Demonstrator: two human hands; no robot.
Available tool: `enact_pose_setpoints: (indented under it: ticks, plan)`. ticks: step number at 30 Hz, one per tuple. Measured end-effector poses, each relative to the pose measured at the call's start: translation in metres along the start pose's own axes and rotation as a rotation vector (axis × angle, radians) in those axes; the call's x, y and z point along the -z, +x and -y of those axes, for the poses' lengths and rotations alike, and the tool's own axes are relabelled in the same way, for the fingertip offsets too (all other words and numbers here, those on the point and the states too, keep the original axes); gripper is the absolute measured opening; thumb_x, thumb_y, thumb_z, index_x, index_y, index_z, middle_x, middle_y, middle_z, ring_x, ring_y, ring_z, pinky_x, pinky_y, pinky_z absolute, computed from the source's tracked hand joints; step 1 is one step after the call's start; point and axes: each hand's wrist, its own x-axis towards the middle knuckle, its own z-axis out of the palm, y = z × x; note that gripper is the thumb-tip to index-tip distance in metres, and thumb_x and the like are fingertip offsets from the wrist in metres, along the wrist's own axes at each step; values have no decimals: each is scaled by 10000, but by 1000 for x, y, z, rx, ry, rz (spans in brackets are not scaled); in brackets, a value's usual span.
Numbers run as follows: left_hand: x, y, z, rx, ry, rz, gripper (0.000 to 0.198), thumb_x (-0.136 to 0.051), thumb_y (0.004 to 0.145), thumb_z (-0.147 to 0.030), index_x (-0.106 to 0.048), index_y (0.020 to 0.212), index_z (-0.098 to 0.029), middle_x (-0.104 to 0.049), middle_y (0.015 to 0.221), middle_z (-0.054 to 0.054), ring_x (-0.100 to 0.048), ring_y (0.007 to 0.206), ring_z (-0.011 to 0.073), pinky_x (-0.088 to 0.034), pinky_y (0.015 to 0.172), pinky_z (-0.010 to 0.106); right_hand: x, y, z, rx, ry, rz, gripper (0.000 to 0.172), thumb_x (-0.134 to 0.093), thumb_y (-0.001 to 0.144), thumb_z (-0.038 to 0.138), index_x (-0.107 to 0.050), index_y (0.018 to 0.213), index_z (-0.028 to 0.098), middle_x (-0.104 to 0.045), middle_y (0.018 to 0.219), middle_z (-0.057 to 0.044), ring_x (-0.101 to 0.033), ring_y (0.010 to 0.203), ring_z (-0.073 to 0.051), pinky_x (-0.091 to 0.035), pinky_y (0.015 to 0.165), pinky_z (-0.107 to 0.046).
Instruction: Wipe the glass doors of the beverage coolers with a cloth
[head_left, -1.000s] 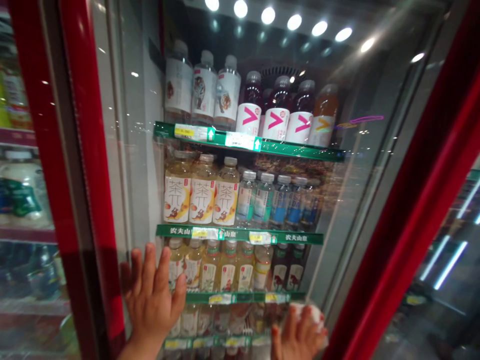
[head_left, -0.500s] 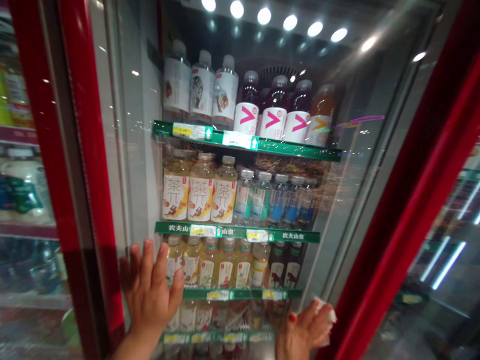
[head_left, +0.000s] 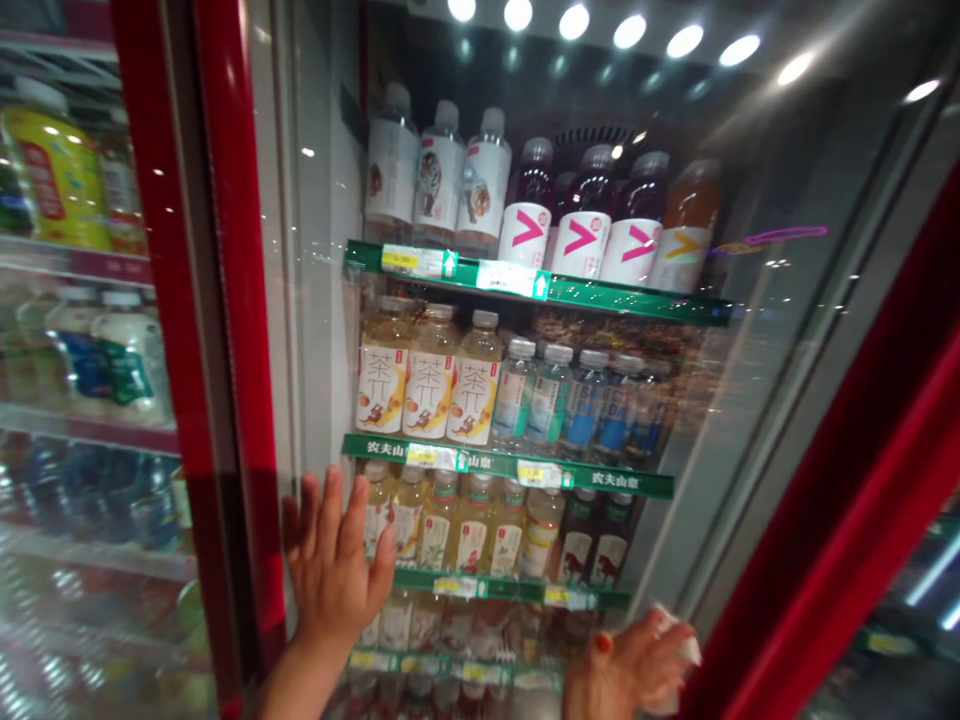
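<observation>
My left hand (head_left: 337,570) is raised at the lower left, fingers stretched and spread, in front of a cooler's glass door (head_left: 739,400); I cannot tell whether it touches the glass. It holds nothing. At the lower right, my right hand (head_left: 622,665) has a crumpled white tissue (head_left: 691,648) under its fingers, close to the door's right side. Behind the glass, near my left hand, stand tea bottles (head_left: 435,530). Higher up are white-labelled bottles (head_left: 384,380) and, on the top shelf, purple drink bottles (head_left: 581,235).
Red door frames (head_left: 232,300) border the glass on the left, and another red frame (head_left: 832,500) slants along the right. Green shelf edges (head_left: 637,300) carry price tags. A neighbouring cooler holds a yellow bottle (head_left: 60,180) at the left. Lights shine above.
The view has shifted, so the cooler and both hands appear farther right, and more of the left cooler shows. Both hands keep about the same pose, with the tissue still in the right.
</observation>
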Motion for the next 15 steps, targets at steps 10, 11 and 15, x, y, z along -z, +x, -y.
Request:
enact_pose_setpoints:
  ticks: [10, 11, 15]
  plan:
    - [2, 1, 2, -14, -25, 3, 838, -624, 998, -222, -230, 1737, -184, -145, 1850, 61, -110, 1721, 306, -95, 1423, 467, 13, -14, -16, 298, -23, 32, 761, -365, 1081, 520, -69, 1754, 323, -148, 1828, -138, 11, 1685, -499, -204, 1155, -971]
    - [2, 1, 1, -15, -27, 0, 840, -626, 998, -225, -229, 1737, -186, -144, 1850, 57, -111, 1721, 303, -102, 1422, 464, 17, 11, -17, 162, -27, 61, 763, -311, 1094, 524, -15, 1753, 278, -64, 1830, -186, 27, 1671, -537, -242, 1106, -991]
    - [2, 2, -1, -7, -12, -11, 840, -640, 998, -237, -240, 1735, -194, -155, 1848, 42, -125, 1720, 289, -112, 1419, 450, 28, 76, 29, 79, 23, 107, 749, -239, 1109, 529, 1, 1755, 236, 35, 1834, -191, 113, 1661, -543, -145, 1127, -998]
